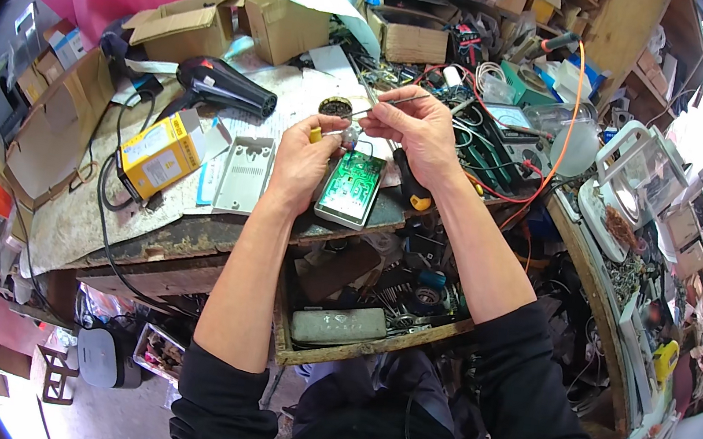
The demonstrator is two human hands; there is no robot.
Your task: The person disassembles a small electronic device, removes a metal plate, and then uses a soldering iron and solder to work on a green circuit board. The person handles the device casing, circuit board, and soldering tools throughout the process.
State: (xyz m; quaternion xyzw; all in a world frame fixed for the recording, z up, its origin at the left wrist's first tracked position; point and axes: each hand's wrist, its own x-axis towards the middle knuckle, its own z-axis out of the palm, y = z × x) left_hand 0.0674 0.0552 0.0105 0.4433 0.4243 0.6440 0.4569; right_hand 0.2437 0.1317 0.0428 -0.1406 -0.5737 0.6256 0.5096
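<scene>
At the bench edge lies a green circuit board (351, 186) in a light grey case. My left hand (304, 160) is closed beside and just above the board's far end. Its fingertips pinch something small I cannot make out, and a bit of yellow shows between the fingers. My right hand (420, 135) is closed in a pinch on a thin dark rod-like tool (404, 99), which slants down toward my left fingertips. A round tin (335, 107) with dark contents stands just beyond. Below my right hand lies a tool with a black and yellow handle (415, 185).
A grey plastic cover (244, 173), a yellow box (160, 156) and a black heat gun or hair dryer (226, 89) lie left. Cardboard boxes (284, 22) stand behind. An orange cable (575, 116) loops on the right. An open drawer (369, 357) of tools sits below the bench.
</scene>
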